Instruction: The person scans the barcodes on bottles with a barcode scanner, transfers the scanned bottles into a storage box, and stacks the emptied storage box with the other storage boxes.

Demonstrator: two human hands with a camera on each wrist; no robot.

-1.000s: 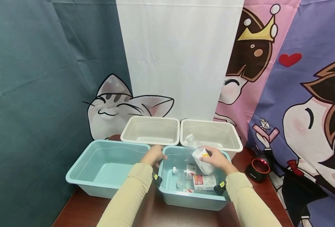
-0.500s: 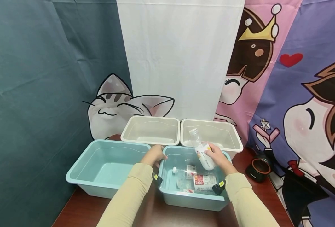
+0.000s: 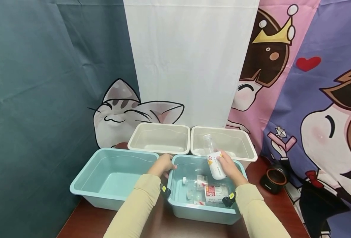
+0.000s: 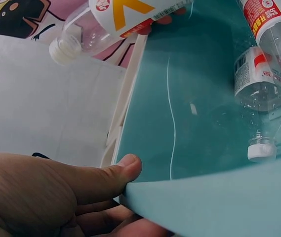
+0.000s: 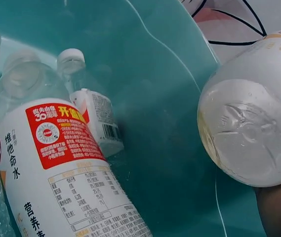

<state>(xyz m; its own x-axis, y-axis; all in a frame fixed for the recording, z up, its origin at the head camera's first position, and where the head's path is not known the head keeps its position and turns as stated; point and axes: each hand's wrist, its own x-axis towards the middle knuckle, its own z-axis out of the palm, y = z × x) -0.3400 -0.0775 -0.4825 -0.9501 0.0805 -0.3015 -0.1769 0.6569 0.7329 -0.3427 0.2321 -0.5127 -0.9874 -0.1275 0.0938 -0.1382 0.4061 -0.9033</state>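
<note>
On the table [image 3: 158, 226], left blue tub [image 3: 113, 181] and right blue tub [image 3: 205, 215] in front, left cream tub [image 3: 163, 136] and right cream tub [image 3: 233, 142] behind. Left hand [image 3: 161, 165] pinches the right blue tub's rim by its back-left corner, thumb on top. Right hand [image 3: 230, 168] grips a labelled bottle [image 3: 216, 167], tilted over the back of that tub, top toward the right cream tub. Several other bottles [image 3: 217, 193] lie inside. Held one looks light, thin-walled, smooth, probably near empty; likely dents if squeezed hard, so hold gently round the labelled middle. Left wrist view clearly shows its white cap [image 4: 63, 50]; right wrist view alone shows its base [image 5: 249, 131].
</note>
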